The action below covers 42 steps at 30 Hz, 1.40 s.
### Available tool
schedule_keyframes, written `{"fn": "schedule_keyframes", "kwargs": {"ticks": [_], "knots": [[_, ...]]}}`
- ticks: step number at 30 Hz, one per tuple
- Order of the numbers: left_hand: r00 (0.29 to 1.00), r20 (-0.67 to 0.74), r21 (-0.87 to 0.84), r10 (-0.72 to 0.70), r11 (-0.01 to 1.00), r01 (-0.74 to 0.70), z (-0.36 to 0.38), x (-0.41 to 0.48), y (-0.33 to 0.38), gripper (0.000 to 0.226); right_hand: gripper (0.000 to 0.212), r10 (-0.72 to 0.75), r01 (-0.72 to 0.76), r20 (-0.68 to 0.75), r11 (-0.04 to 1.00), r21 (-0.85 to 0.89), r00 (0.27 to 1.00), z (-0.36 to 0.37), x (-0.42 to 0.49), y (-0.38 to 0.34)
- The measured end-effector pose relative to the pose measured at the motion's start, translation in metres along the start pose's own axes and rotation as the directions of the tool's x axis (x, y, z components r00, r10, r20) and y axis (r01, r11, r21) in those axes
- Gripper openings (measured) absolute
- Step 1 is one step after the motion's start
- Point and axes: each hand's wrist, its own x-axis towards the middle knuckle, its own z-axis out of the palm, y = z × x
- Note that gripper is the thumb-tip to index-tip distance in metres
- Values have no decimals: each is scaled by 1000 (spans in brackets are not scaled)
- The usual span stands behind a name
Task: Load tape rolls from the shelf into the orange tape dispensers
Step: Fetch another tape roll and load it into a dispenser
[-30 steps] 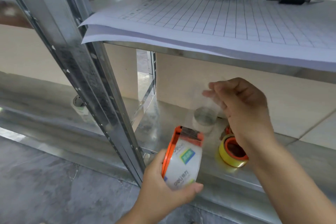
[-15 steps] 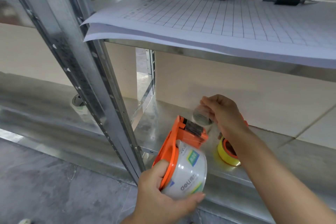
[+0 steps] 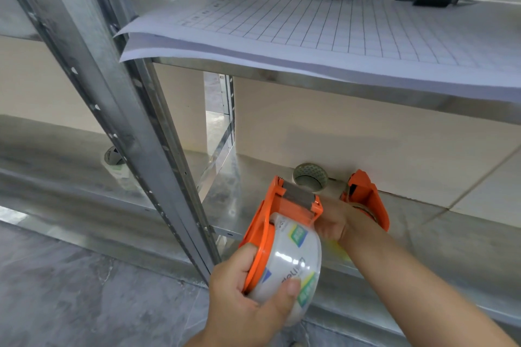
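My left hand (image 3: 242, 298) grips the loaded orange tape dispenser (image 3: 260, 229); my right hand's (image 3: 335, 222) grip is hidden behind it. I'd hold steady, keeping the tape roll (image 3: 293, 259) seated.

The left hand (image 3: 248, 298) is showing bare from fingers to wrist, its thumbnail (image 3: 291, 287) looking short and rounded; the right hand (image 3: 335, 222) is also showing bare, though only its back and wrist are appearing, the fingers being hidden; the right forearm (image 3: 408, 276) is showing uncovered as far as the picture's lower right edge; the left wrist is likewise appearing uncovered at the bottom edge.
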Motion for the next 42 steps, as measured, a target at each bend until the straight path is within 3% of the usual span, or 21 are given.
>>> {"fn": "schedule_keyframes", "kwargs": {"ticks": [2,4,8,10,15,20,24,29,31,36,39,42], "knots": [[1000,-1,-26,-25,999,25,1,-2,-1,18,30,32,-34,140,999,12,990,1,-3,0],[999,13,-43,-33,999,34,3,-5,0,20,26,70,-75,242,997,14,968,4,-5,-1],[991,-60,-81,-116,991,111,5,-3,-4,28,26,152,-148,87,988,-47,985,5,-1,14],[972,-129,-154,-195,972,175,5,1,-9,39,34,183,-184,9,982,33,983,3,4,31],[950,-177,-230,-256,950,213,2,10,-13,31,51,14,16,-80,929,369,997,27,-4,63],[942,-135,-335,-308,909,249,7,17,-23,27,50,-76,137,-147,872,471,986,49,-7,74],[932,-61,-313,-357,894,321,11,23,-38,29,46,-122,212,-191,787,579,974,46,-7,68],[922,-4,-137,-387,914,383,6,28,-61,34,46,-170,383,-399,742,550,901,24,-8,63],[908,-17,-65,-418,907,416,3,29,-74,35,46,-192,412,-444,778,475,875,17,-3,61],[829,0,-93,-560,825,557,-1,45,-99,29,39,-162,308,-572,936,168,804,14,20,46],[745,35,-132,-667,735,665,-5,58,-113,49,30,-96,230,-567,959,169,818,15,38,41],[730,54,-1,-681,731,682,-8,73,-125,55,28,-140,256,-550,957,139,823,15,56,40]]}}
